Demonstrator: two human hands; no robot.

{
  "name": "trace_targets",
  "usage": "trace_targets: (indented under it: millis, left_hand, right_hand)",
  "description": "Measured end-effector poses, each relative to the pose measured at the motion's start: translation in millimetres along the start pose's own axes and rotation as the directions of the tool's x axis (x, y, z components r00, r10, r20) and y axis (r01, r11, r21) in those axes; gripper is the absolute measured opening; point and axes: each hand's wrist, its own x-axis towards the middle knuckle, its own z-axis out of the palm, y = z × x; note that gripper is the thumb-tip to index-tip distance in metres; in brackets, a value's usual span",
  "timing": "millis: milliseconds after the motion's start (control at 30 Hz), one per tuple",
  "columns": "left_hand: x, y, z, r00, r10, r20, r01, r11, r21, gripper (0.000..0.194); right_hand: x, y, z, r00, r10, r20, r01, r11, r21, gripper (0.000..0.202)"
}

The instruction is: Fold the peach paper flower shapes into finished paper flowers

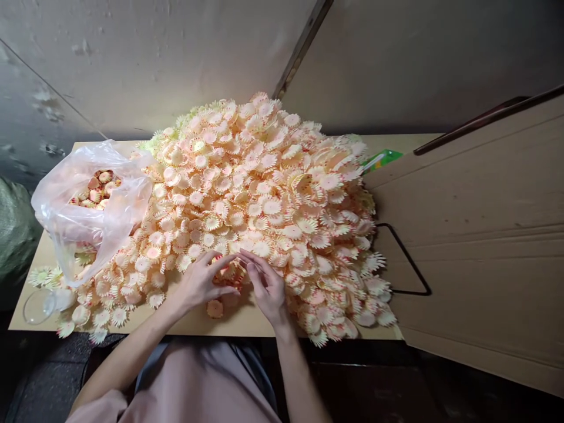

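A large heap of pale pink and cream flower-shaped pieces (264, 205) covers most of the tabletop. At its front edge my left hand (205, 282) has its thumb and fingers spread apart, with nothing visible between them. Close by on the right is my right hand (264, 285), its fingertips near those of the left; whether it holds a small piece cannot be made out. Redder pieces (229, 275) lie between and beneath the hands. One round piece (215, 309) rests on the board just in front of them.
A translucent plastic bag (106, 217) with small reddish pieces stands at the left, and a clear round container (39, 306) sits at the front left corner. Cardboard (480, 247) and a black metal bracket (412, 258) border the right side. Behind the table rises a wall.
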Motion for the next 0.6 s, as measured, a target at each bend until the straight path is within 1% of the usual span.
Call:
trace_targets:
  millis: [33,67,133,167,233,300,367,433,533,600]
  left_hand:
    - [0,0,-2.3,0.999,0.016,-0.030,-0.016,1.000,-0.001,0.069]
    - [0,-1,-4.9,0.998,0.028,-0.060,-0.028,1.000,-0.002,0.064]
    - [0,-4,-10.1,0.993,0.040,-0.113,-0.043,0.999,-0.020,0.047]
    - [-1,-6,-12.4,0.990,0.038,-0.139,-0.044,0.998,-0.039,0.041]
    - [-3,-10,-16.0,0.982,0.011,-0.187,-0.028,0.995,-0.092,0.039]
    - [-6,-14,-19.2,0.973,-0.030,-0.229,-0.003,0.990,-0.140,0.038]
    - [-9,-17,-22.9,0.962,-0.058,-0.265,0.010,0.984,-0.178,0.036]
    - [-11,-18,-27.6,0.949,-0.089,-0.303,0.023,0.977,-0.213,0.033]
    - [-13,-15,-34.7,0.941,-0.134,-0.311,0.044,0.959,-0.281,0.034]
    - [-13,-13,-37.2,0.942,-0.116,-0.313,0.020,0.956,-0.294,0.036]
  right_hand:
    - [0,-1,1,0.999,-0.028,-0.018,0.028,1.000,-0.005,0.034]
    - [-1,-1,1,0.997,-0.059,-0.044,0.058,0.998,-0.011,0.033]
    - [-5,0,0,0.987,-0.118,-0.113,0.115,0.993,-0.027,0.029]
    - [-9,0,-1,0.979,-0.140,-0.149,0.135,0.990,-0.043,0.026]
    - [-18,1,-6,0.963,-0.169,-0.210,0.150,0.983,-0.103,0.020]
    - [-29,3,-13,0.948,-0.193,-0.253,0.143,0.969,-0.203,0.017]
    - [-41,4,-21,0.943,-0.216,-0.252,0.137,0.945,-0.298,0.015]
    - [-50,6,-30,0.954,-0.207,-0.214,0.119,0.924,-0.363,0.014]
    - [-56,11,-38,0.984,-0.130,-0.123,0.070,0.912,-0.405,0.015]
    - [-56,13,-37,0.995,-0.078,-0.058,0.049,0.920,-0.388,0.016]
